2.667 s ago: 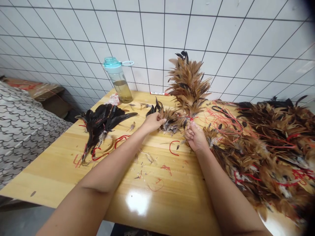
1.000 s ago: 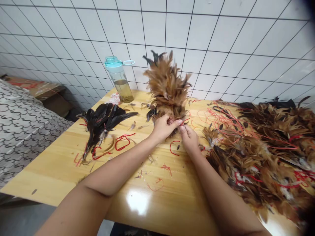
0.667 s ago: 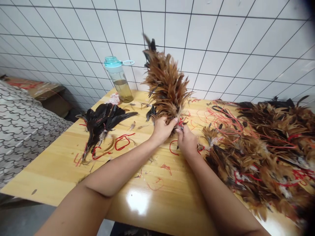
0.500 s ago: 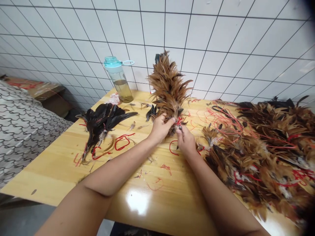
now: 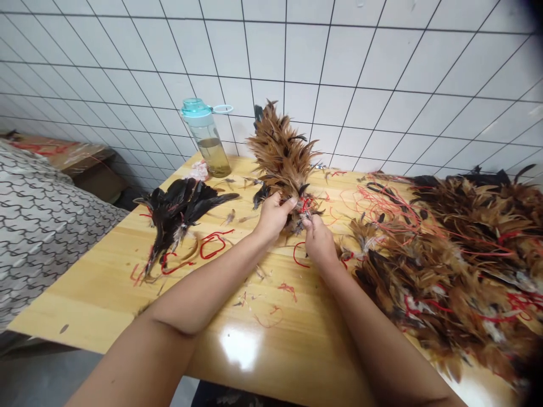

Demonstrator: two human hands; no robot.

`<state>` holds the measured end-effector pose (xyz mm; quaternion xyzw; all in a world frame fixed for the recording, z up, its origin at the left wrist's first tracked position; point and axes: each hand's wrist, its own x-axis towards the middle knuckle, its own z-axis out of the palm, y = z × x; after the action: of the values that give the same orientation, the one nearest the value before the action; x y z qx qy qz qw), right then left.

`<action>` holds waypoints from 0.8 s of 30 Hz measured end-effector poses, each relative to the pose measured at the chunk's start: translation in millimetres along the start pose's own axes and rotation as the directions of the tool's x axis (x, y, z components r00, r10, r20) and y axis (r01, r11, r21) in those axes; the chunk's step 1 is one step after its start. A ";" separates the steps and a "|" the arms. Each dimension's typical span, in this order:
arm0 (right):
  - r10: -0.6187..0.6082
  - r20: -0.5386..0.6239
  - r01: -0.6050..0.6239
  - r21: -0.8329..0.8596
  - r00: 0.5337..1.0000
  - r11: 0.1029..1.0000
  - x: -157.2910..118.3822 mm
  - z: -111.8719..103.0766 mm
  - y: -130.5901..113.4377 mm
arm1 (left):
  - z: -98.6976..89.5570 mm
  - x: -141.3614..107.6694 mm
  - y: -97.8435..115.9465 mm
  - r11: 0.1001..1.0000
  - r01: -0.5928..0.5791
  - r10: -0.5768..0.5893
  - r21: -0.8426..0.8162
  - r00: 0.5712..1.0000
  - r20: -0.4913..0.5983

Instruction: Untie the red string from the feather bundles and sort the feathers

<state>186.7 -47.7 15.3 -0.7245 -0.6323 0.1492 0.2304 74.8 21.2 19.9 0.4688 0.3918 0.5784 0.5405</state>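
A feather duster (image 5: 282, 150) of brown feathers stands slanted above the table, its top leaning up and left toward the tiled wall. My left hand (image 5: 274, 216) is closed round its lower feathers, thumb pointing right. Red string (image 5: 304, 203) shows at the duster's lower end, just right of that thumb. There my right hand (image 5: 319, 240) pinches the pale feather ends beside the string. What lies inside the right fingertips is partly hidden. A loose red string (image 5: 299, 255) curves on the table left of the right wrist.
Black feathers (image 5: 176, 212) lie in a bunch at left. A water bottle (image 5: 210, 141) stands near the wall. Heaped brown feathers (image 5: 432, 282) and tangled red string (image 5: 382, 206) cover the right side. Scraps dot the wooden table (image 5: 139, 316); patterned cloth (image 5: 46, 226) hangs beyond its left edge.
The duster has tipped slightly left and its top sits lower. My left hand has shifted a little left, and more red string shows between the hands. Both hands keep their hold.
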 end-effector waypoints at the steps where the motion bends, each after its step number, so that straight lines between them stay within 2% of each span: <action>1: 0.003 0.011 -0.003 -0.008 1.000 1.000 0.2 -1.4 -1.3 | -0.6 1.2 0.1 1.000 -0.009 0.009 -0.014 1.000 0.011; 6: 0.034 0.047 -0.030 -0.076 0.998 0.997 0.0 -5.6 -5.4 | -1.8 4.3 3.3 0.998 0.000 0.001 -0.058 1.000 0.021; 11: 0.097 0.021 -0.092 -0.147 0.995 0.985 -3.7 -5.4 -4.3 | 1.4 -3.4 4.2 0.999 -0.017 0.020 -0.039 0.997 0.075; 14: 0.133 -0.016 -0.134 -0.180 0.991 0.974 -4.2 -4.3 -2.2 | 3.5 -8.3 1.9 0.999 -0.010 0.005 0.040 0.993 0.119; 18: 0.147 -0.125 -0.170 -0.206 0.981 0.964 -2.2 -3.3 1.3 | 4.8 -11.7 -1.0 0.989 -0.011 -0.010 0.145 0.989 0.145; 22: 0.178 -0.181 -0.219 -0.237 0.967 0.946 0.1 -3.7 3.4 | 6.5 -18.8 3.2 0.930 -0.151 0.114 0.334 0.985 0.127; 24: 0.176 -0.189 -0.222 -0.260 0.966 0.940 0.5 -3.3 4.1 | 7.5 -23.3 7.0 0.863 -0.287 0.233 0.416 0.956 0.177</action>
<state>191.9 -48.1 16.0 -0.8199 -0.5491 0.0215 0.1604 79.6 -3.1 25.8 0.6606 0.4114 0.5138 0.3611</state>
